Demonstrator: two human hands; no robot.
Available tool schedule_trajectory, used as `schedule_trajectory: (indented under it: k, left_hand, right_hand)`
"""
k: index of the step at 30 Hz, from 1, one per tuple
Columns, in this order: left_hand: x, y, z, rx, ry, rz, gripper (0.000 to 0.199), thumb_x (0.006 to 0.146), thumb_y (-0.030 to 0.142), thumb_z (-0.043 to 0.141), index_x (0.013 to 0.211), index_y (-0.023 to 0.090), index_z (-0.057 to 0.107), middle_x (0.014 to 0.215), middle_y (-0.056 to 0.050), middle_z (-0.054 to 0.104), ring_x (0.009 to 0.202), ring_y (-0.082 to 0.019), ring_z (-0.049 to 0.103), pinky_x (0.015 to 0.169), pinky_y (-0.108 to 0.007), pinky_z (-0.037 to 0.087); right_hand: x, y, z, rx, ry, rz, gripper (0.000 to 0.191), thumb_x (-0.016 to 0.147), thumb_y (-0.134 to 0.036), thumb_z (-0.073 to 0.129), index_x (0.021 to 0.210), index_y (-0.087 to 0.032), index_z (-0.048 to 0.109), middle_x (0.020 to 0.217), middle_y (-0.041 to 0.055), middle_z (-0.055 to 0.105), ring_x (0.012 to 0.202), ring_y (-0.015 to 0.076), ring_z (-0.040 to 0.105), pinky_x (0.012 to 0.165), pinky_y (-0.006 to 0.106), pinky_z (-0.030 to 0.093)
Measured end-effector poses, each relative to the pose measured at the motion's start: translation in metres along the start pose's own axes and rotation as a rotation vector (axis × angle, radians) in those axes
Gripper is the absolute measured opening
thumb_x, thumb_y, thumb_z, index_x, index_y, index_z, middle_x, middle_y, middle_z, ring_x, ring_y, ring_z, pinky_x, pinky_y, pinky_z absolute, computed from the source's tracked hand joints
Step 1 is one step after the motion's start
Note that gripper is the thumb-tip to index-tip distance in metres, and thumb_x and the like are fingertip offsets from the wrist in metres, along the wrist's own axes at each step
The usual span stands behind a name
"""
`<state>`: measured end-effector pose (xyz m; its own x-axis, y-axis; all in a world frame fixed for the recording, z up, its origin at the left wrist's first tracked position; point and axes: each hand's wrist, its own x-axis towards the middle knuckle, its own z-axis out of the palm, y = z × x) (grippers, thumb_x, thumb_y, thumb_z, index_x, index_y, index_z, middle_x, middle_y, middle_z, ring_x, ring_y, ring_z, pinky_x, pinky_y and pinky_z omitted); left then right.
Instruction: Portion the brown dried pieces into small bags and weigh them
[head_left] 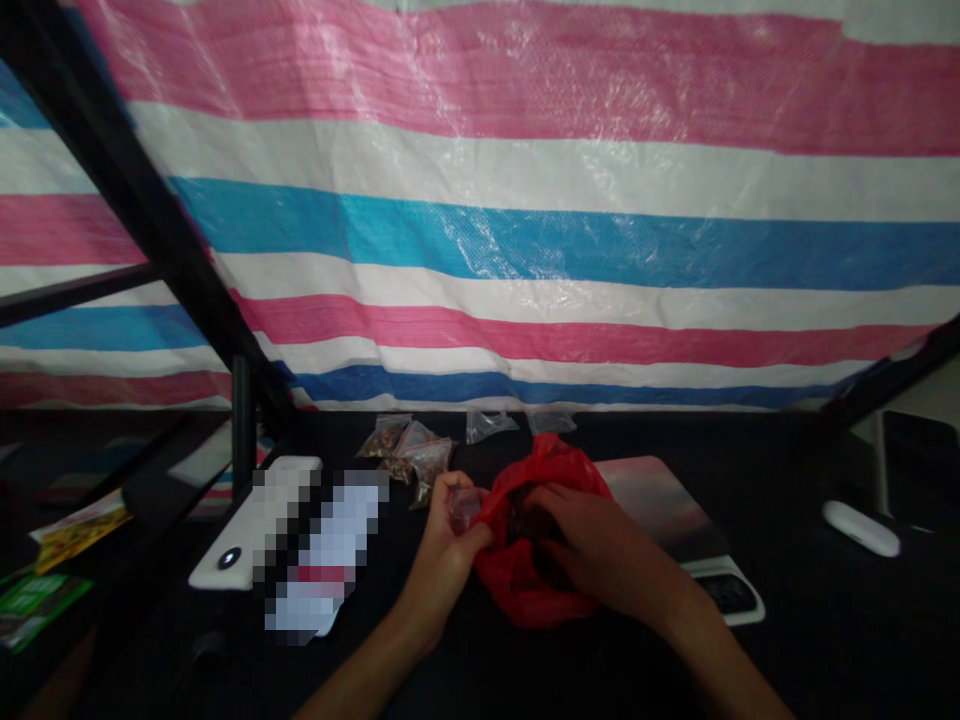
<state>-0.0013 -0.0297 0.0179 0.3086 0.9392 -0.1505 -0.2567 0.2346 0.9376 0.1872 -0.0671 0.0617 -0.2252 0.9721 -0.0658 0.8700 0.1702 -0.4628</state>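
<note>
A red plastic bag (525,590) stands open on the black table, with dark contents inside. My left hand (448,545) is closed on a small clear bag (465,508) at the red bag's left edge. My right hand (600,540) reaches into the mouth of the red bag from the right; its fingertips are hidden among the dark contents. Behind my left hand lie several small zip bags (431,465) filled with brownish bits. Two flat clear bags, one at the left (491,427) and one at the right (553,421), lie at the table's back edge.
A white device (292,475) and a partly pixelated item (337,540) lie at the left. Yellow (86,530) and green (45,605) packets are farther left. A phone (731,592), a grey-pink flat object (660,500) and a white case (861,528) lie right. A striped sheet (525,240) hangs behind.
</note>
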Motion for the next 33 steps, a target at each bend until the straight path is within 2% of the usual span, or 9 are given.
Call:
schedule_trajectory:
  k: [3,6,8,11,15,20,25,30,33]
  left_hand:
    - [0.001,0.000,-0.003,-0.063,-0.018,-0.009,0.046,0.065,0.012,0.066,0.103,0.027,0.043,0.093,0.005,0.061,0.082,-0.014,0.058,0.075,-0.026,0.043]
    - [0.002,0.001,-0.006,-0.069,-0.066,-0.014,0.040,0.073,0.020,0.070,0.104,0.026,0.046,0.091,0.004,0.060,0.082,-0.015,0.059,0.077,-0.028,0.044]
    - [0.003,0.001,-0.008,-0.008,-0.066,0.055,0.034,0.079,0.030,0.071,0.105,0.025,0.049,0.094,0.002,0.061,0.088,-0.017,0.059,0.082,-0.029,0.045]
    - [0.007,0.003,-0.011,0.159,0.044,0.236,0.033,0.086,0.041,0.067,0.111,0.024,0.053,0.102,-0.002,0.061,0.100,-0.020,0.059,0.093,-0.033,0.045]
    - [0.013,0.001,-0.013,0.374,0.165,0.389,0.043,0.094,0.041,0.058,0.133,0.025,0.048,0.120,-0.006,0.061,0.115,-0.023,0.058,0.107,-0.038,0.039]
    - [0.015,-0.005,-0.016,0.484,0.112,0.422,0.045,0.095,0.035,0.057,0.138,0.024,0.047,0.141,-0.010,0.055,0.130,-0.026,0.054,0.111,-0.041,0.039]
    - [0.012,-0.007,-0.020,0.644,0.020,0.463,0.044,0.094,0.029,0.057,0.137,0.023,0.052,0.131,-0.011,0.062,0.120,-0.027,0.060,0.104,-0.042,0.045]
    - [0.010,-0.002,-0.020,0.820,0.019,0.565,0.040,0.089,0.024,0.064,0.129,0.024,0.061,0.116,-0.010,0.066,0.110,-0.028,0.061,0.098,-0.043,0.047]
    - [0.012,0.000,-0.019,0.821,0.051,0.575,0.033,0.083,0.018,0.068,0.116,0.025,0.068,0.112,-0.008,0.066,0.107,-0.028,0.060,0.097,-0.043,0.046]
  right_hand:
    - [0.002,-0.001,0.005,0.034,0.020,-0.018,0.029,0.081,-0.005,0.054,0.104,-0.020,0.063,0.107,0.0059,0.071,0.093,0.0210,0.065,0.078,0.029,0.041]
    - [0.004,-0.002,0.008,0.107,0.042,-0.027,0.030,0.078,-0.003,0.055,0.100,-0.021,0.062,0.102,0.0035,0.071,0.091,0.0194,0.064,0.077,0.028,0.041]
    - [0.005,-0.001,0.008,0.178,0.051,-0.029,0.030,0.078,-0.004,0.057,0.102,-0.022,0.062,0.103,0.0024,0.071,0.092,0.0191,0.064,0.078,0.028,0.042]
    - [0.004,0.002,0.001,0.304,0.053,-0.023,0.025,0.084,-0.010,0.060,0.106,-0.024,0.062,0.105,0.0015,0.071,0.093,0.0188,0.065,0.080,0.028,0.044]
    - [0.003,0.003,-0.013,0.451,0.047,-0.045,0.019,0.090,-0.018,0.060,0.108,-0.026,0.063,0.099,-0.0011,0.069,0.079,0.0158,0.060,0.072,0.027,0.045]
    - [0.003,-0.007,-0.015,0.543,0.144,-0.124,0.029,0.094,-0.024,0.058,0.122,-0.028,0.061,0.110,0.0002,0.068,0.088,0.0168,0.062,0.078,0.029,0.049]
    - [0.006,-0.017,-0.003,0.407,0.206,-0.108,0.038,0.092,-0.023,0.059,0.131,-0.027,0.059,0.100,0.0017,0.068,0.080,0.0167,0.062,0.073,0.029,0.051]
    - [0.008,-0.023,0.002,0.221,0.275,-0.196,0.042,0.090,-0.017,0.061,0.130,-0.030,0.062,0.121,0.0044,0.065,0.105,0.0198,0.063,0.094,0.035,0.050]
    - [0.008,-0.025,0.008,0.133,0.281,-0.227,0.045,0.089,-0.013,0.060,0.130,-0.031,0.063,0.126,0.0058,0.062,0.114,0.0218,0.061,0.099,0.037,0.049]
